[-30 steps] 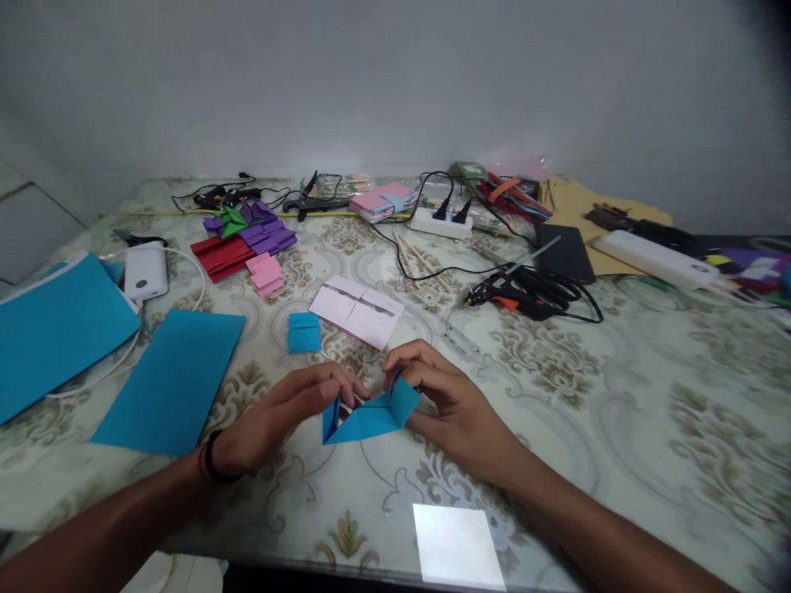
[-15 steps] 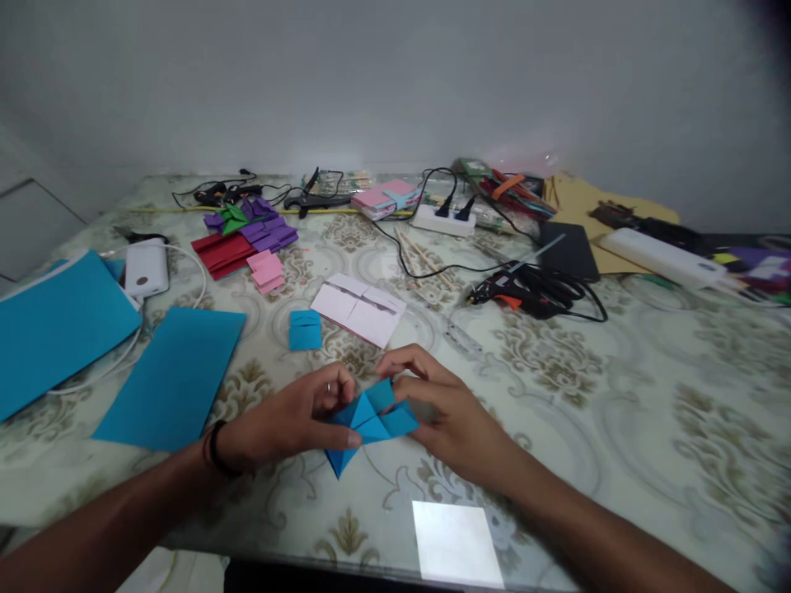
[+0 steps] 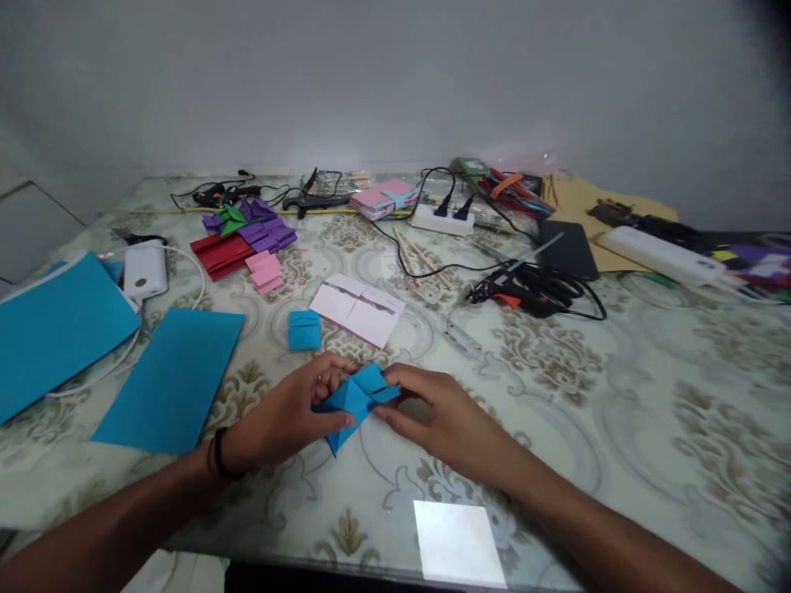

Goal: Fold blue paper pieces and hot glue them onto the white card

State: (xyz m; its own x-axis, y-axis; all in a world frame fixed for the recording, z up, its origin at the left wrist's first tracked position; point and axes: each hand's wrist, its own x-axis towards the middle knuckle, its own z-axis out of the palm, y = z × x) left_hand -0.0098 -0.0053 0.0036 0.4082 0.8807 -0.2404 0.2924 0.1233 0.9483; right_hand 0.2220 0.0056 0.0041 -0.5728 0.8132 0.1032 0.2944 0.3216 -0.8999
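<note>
A partly folded piece of blue paper [image 3: 353,401] is held between my two hands above the patterned tabletop, with pointed flaps at its left and lower edges. My left hand [image 3: 290,409] grips its left side, thumb on top and fingers curled behind. On the right side, my right hand [image 3: 436,409] pinches a narrow flap between thumb and fingers. Just beyond them lie a small folded blue square [image 3: 304,331] and a white folded sheet [image 3: 358,309] with creases.
Large blue sheets [image 3: 170,383] lie at the left beside a white power bank [image 3: 146,270] and its cable. Purple, red and pink folded papers [image 3: 265,272] sit further back. A black glue gun [image 3: 503,288], its cord and a power strip [image 3: 442,220] are to the right.
The blue paper has moved slightly up and left, and its right flaps are now folded closer together. My right hand has shifted left, its fingers closing on the flap.
</note>
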